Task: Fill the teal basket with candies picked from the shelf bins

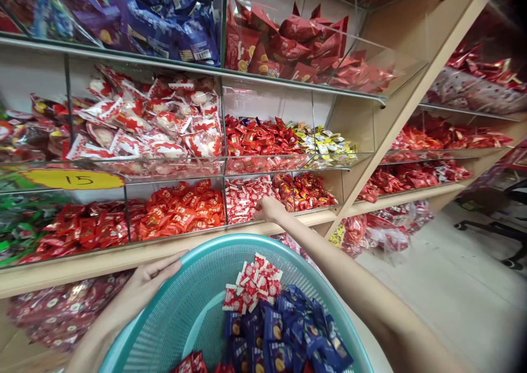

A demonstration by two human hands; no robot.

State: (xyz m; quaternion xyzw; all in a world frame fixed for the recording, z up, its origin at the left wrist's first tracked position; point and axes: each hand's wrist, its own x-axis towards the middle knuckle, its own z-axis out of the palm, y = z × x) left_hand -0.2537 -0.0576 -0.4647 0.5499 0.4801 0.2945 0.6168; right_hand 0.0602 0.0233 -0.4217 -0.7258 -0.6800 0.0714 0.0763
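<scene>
A teal plastic basket (242,240) takes up the lower middle of the head view. Inside it lie red-and-white candy packets (253,282), dark blue packets (284,334) and a few red ones at the bottom edge. My left hand (154,274) holds the basket's left rim, its fingers along the outside. Reaching over the basket, my right hand (269,209) is in a shelf bin of red-and-white wrapped candies (242,195). Its fingers are curled among the candies; the fingertips are partly hidden, and I cannot make out what they hold.
Clear shelf dividers (224,115) separate bins of wrapped sweets. A yellow tag (72,180) marked 15 hangs at left. Orange-red candies (183,211) lie left of my right hand. Bagged goods (382,227) sit under the shelf at right, near a wheeled chair base (489,236).
</scene>
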